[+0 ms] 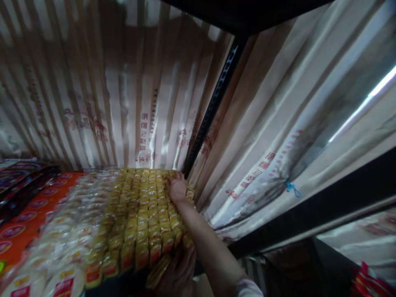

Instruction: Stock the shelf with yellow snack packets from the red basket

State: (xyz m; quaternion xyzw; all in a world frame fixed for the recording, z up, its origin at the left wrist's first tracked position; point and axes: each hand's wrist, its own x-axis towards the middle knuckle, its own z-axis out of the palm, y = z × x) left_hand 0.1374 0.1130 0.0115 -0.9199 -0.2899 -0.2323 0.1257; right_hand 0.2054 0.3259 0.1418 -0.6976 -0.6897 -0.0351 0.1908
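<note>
Yellow-wrapped packets [144, 214] stand in tight rows on a shelf. My right hand [177, 187] reaches to the far right corner of these rows, its fingers bent over a packet at the back; the fingertips are partly hidden. Below my right forearm, in shadow at the front edge of the rows, is my left hand [181, 268]. It is closed around a loose yellow packet [158, 271], which is tilted and apart from the rows.
Left of the yellow rows lie clear-wrapped round white packs [66, 231], an orange sheet with red ovals [27, 214] and dark packages [21, 181]. A black metal post [213, 103] stands behind. Printed pale curtain [148, 82] hangs around, tied with a blue string [292, 188].
</note>
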